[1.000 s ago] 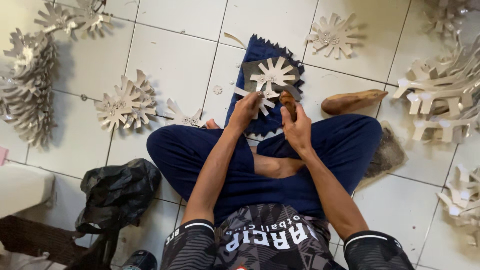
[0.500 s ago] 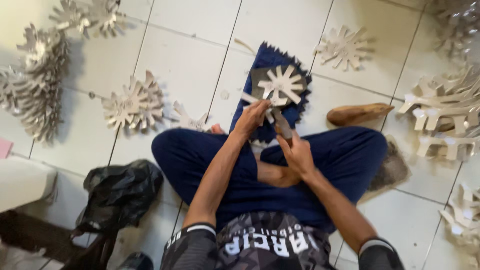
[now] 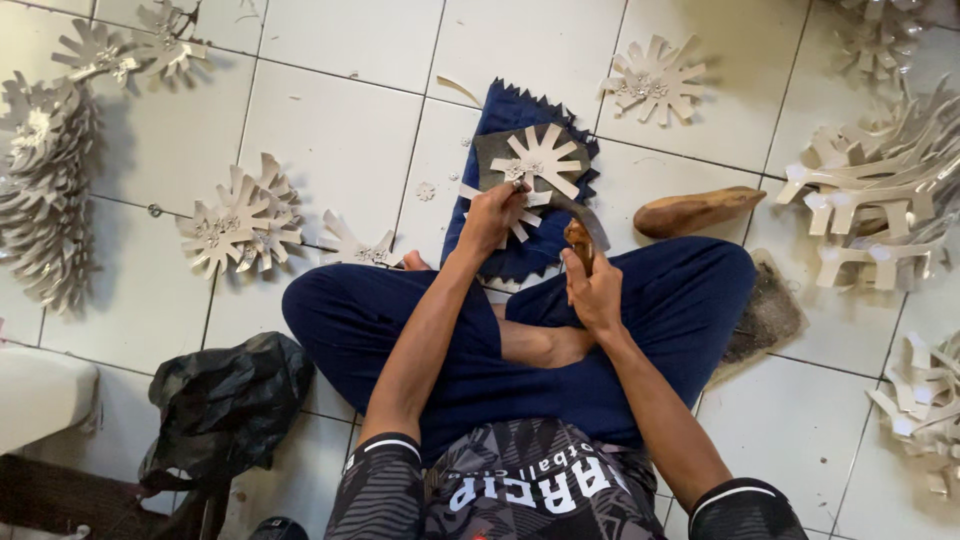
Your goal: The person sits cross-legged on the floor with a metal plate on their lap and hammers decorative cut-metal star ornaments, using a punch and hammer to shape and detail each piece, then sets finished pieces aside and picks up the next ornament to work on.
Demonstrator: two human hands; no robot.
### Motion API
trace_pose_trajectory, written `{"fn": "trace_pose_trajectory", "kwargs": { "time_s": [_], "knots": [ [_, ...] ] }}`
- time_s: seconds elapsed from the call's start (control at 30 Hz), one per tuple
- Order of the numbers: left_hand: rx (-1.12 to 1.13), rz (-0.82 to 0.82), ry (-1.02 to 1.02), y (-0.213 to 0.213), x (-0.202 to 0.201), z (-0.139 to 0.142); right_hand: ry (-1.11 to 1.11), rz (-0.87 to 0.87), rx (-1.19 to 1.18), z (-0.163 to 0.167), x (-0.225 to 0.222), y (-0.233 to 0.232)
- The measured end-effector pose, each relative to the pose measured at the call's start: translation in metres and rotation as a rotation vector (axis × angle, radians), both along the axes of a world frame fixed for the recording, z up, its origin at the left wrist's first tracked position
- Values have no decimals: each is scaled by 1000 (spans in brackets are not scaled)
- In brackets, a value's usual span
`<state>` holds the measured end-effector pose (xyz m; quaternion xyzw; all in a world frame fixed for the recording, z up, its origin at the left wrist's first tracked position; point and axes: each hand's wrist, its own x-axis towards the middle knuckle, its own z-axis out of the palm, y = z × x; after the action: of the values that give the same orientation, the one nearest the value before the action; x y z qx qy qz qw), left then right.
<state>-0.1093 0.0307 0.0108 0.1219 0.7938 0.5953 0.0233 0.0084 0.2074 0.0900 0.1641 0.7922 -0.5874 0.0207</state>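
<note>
I sit cross-legged on a white tiled floor. My left hand (image 3: 497, 215) presses on a pale star-shaped cut-out (image 3: 541, 163) lying on a dark square pad on a blue cloth (image 3: 505, 110) in front of my knees. My right hand (image 3: 592, 287) is closed around the brown wooden handle of a curved-bladed knife (image 3: 583, 222), whose grey blade points toward the cut-out and my left hand.
More pale star cut-outs lie around: one stack (image 3: 235, 220) at left, a long pile (image 3: 45, 185) at far left, one piece (image 3: 655, 80) at top, heaps (image 3: 880, 200) at right. A wooden shoe-shaped block (image 3: 695, 210) lies right of the cloth. A black bag (image 3: 225, 405) sits lower left.
The view has shifted slightly. My right hand has drawn back toward my knee with the knife, and my left hand stays on the cut-out on the pad.
</note>
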Motion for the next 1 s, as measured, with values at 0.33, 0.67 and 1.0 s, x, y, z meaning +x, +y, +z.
{"fn": "trace_pose_trajectory", "kwargs": {
  "time_s": [0.33,0.67,1.0],
  "knots": [
    [-189,-88,298,-3,2,-39,411,134,-239,64,7,25],
    [-258,-118,465,2,1,-17,96,144,407,-21,-12,13],
    [-319,106,264,-7,23,-11,270,-32,270,-56,-81,23]
  ]
}}
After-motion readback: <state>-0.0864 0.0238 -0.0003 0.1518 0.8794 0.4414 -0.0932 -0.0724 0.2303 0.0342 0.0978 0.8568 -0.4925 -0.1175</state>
